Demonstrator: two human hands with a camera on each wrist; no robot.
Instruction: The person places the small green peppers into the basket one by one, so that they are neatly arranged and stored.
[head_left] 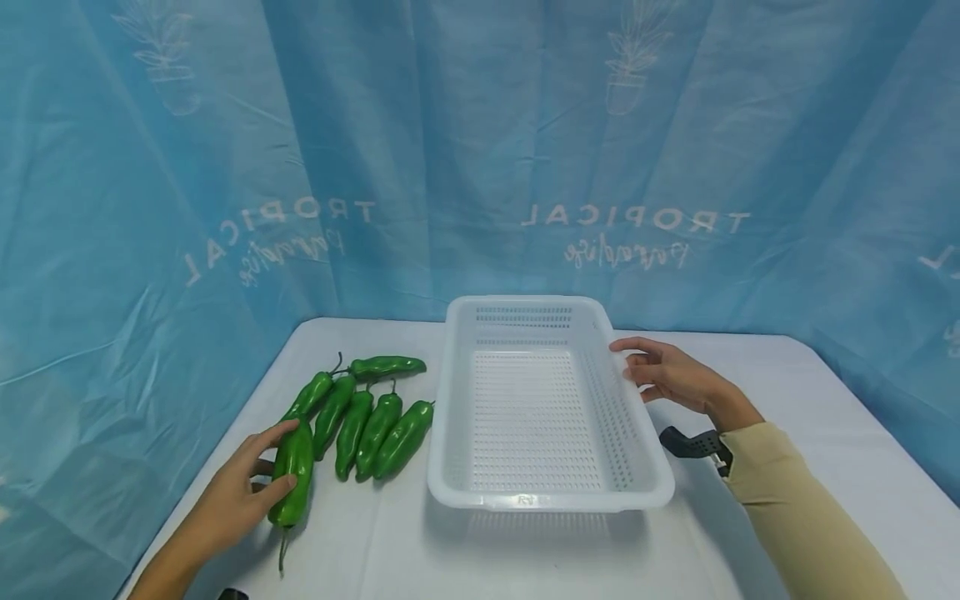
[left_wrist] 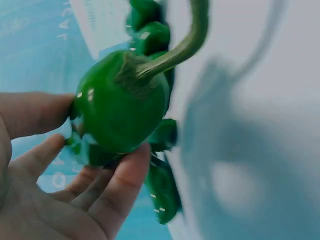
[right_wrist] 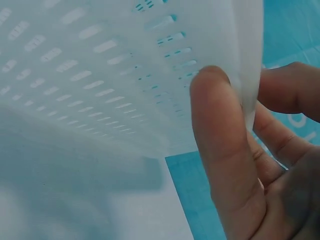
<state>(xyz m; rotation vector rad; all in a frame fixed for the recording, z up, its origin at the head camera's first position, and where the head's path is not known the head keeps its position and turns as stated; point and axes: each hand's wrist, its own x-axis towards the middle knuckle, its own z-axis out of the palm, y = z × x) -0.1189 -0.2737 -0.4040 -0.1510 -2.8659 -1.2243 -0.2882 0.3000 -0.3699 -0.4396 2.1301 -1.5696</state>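
My left hand (head_left: 232, 500) pinches a long green pepper (head_left: 296, 475) between thumb and fingers. Its curved stem points toward me, and in the left wrist view the pepper (left_wrist: 122, 110) stands off the white surface, its shadow apart from it. Several more green peppers (head_left: 382, 433) lie in a loose group beyond and to the right of that hand. At the table's middle is a white perforated plastic basket (head_left: 551, 500), with nothing inside. My right hand (head_left: 675, 373) holds its right rim; in the right wrist view the thumb (right_wrist: 220, 135) presses the outer wall and the forefinger lies across the rim.
A white-covered table (head_left: 390, 550) bears everything. Blue curtains (head_left: 480, 150) with mirrored white lettering hang close behind it and along both sides. A black strap (head_left: 688, 443) sits around the right wrist, below a pale sleeve (head_left: 802, 517).
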